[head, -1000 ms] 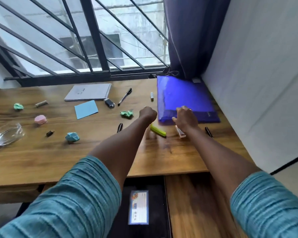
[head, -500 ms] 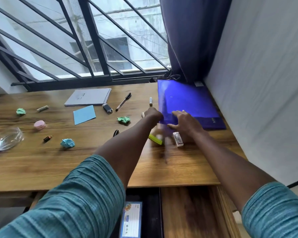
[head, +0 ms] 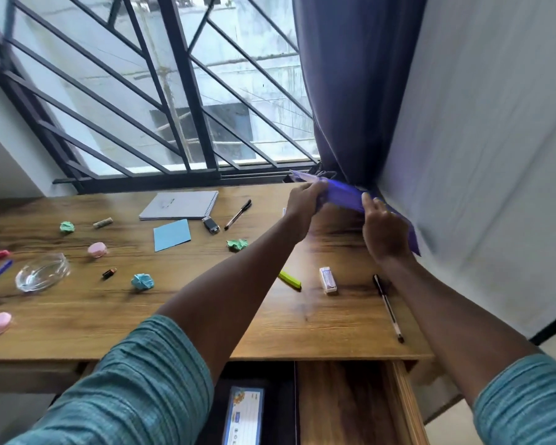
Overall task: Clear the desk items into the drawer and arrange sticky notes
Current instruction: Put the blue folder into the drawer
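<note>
Hands grip flat purple plastic folder: left hand and right hand curled round its edges. Folder tilted above wooden tabletop.

bare desk strip at front, highlighter, eraser & pen behind it, wall close on rt

A big window with black bars is seen far off, lit by daylight. A dark purple curtain is hung at its right. The wooden counter is set against a white wall.
</note>
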